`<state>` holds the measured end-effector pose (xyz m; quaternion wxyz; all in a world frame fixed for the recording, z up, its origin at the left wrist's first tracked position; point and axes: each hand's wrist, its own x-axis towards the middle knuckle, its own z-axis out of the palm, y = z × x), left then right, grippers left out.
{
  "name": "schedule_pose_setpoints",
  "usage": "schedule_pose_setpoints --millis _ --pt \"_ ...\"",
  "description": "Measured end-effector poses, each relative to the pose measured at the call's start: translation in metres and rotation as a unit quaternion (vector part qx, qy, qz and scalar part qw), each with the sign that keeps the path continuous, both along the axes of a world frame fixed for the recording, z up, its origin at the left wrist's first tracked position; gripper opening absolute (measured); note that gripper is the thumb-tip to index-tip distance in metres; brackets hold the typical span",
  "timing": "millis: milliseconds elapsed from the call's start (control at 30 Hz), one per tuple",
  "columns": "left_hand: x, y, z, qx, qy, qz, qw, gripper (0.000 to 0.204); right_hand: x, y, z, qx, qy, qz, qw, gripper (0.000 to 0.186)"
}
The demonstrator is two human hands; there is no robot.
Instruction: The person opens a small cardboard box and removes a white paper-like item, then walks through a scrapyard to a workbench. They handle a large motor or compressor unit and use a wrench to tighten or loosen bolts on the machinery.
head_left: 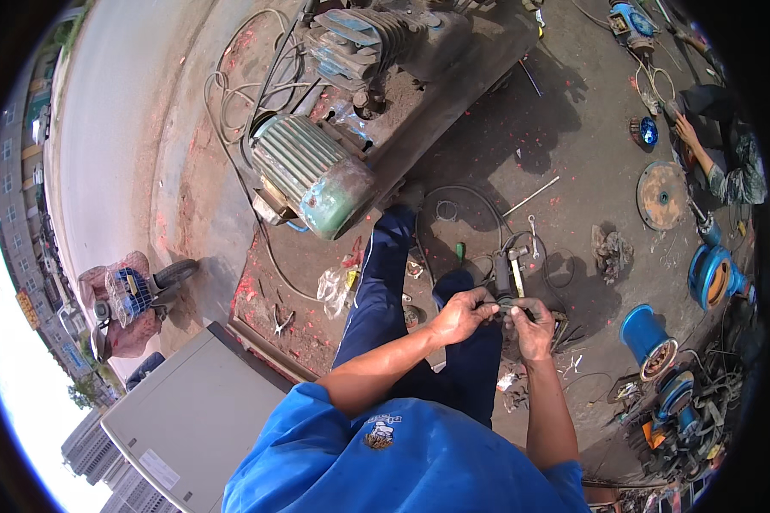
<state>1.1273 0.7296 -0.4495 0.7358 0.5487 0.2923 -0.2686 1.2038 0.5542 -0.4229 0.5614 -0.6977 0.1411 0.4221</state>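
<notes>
Between the fingertips of my left hand [462,316] and my right hand [532,328] is a small dark, roundish part [505,303], too small to make out its kind. Both hands are closed in a pinch over my knees. Just beyond them lies a dark cylindrical tool body [502,275], with a hammer [518,272] beside it. A combination wrench [534,238] rests on the ground a little farther off. To the left of these is a small tool with a green handle [460,250]. A black cable [466,190] loops around this spot.
A green finned electric motor [312,171] and a rusty compressor [359,43] stand ahead. Pliers [282,321] lie at left, near a grey cabinet [197,419]. Blue motor housings [646,338] and a rusty disc [662,196] are at right, where another person's hand [686,131] shows.
</notes>
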Motion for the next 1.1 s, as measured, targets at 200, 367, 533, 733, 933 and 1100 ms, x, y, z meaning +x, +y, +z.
schedule_pose_setpoints --millis 200,367,533,733,933,1100 --pt "-0.004 0.043 0.072 0.052 -0.142 -0.041 0.988 0.022 0.040 0.052 0.109 -0.051 -0.008 0.280 0.959 0.020" --pt "-0.008 0.097 0.133 -0.031 -0.054 0.038 0.997 0.032 0.030 0.087 0.124 0.098 0.068 0.118 0.986 0.019" --pt "-0.014 0.174 0.131 0.160 -0.283 0.007 0.946 0.017 0.014 0.160 0.144 0.099 0.104 0.110 0.984 0.017" --pt "-0.011 0.288 0.116 0.362 -0.296 -0.077 0.881 0.015 0.031 0.275 0.175 0.063 0.116 0.183 0.974 0.026" --pt "0.001 0.366 0.111 0.136 -0.161 0.097 0.973 0.032 0.046 0.368 0.170 -0.060 -0.049 0.227 0.971 0.019" --pt "0.025 0.386 0.129 -0.021 -0.060 0.146 0.987 0.025 0.045 0.397 0.157 -0.085 -0.146 0.319 0.933 0.010"
